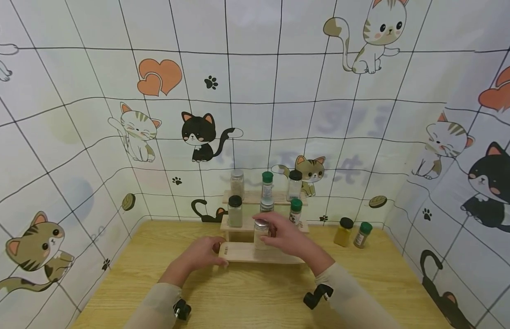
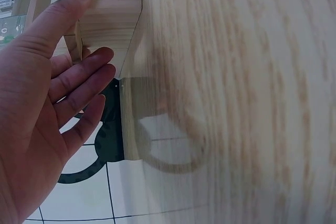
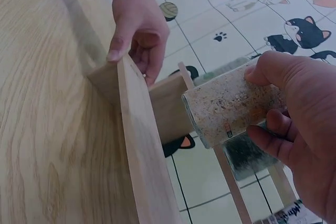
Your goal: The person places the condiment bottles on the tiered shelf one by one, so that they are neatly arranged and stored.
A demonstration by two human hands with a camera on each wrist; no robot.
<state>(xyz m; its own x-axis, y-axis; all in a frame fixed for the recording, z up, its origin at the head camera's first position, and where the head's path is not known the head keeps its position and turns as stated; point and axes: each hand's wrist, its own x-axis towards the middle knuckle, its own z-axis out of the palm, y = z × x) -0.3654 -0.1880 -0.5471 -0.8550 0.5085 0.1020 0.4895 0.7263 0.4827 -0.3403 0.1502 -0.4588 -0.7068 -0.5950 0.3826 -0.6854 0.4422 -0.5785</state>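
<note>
A three-tier wooden spice rack (image 1: 241, 252) stands on the table, its lowest tier toward me. My left hand (image 1: 203, 254) grips the left end of that tier, thumb at the front edge and fingers bent behind it; the left wrist view shows the thumb (image 2: 58, 17) on the wood. My right hand (image 1: 286, 234) holds a clear spice jar (image 3: 226, 106) with a silver lid and pale, grainy contents between thumb and fingers. In the right wrist view the jar's base is close over the bottom tier (image 3: 142, 145).
Several spice jars stand on the upper tiers, among them a black-lidded jar (image 1: 235, 212) and a green-lidded jar (image 1: 267, 184). On the table to the right are a yellow jar (image 1: 343, 233) and a small green-capped jar (image 1: 363, 235). A cat-printed wall covering (image 1: 255, 77) encloses the table.
</note>
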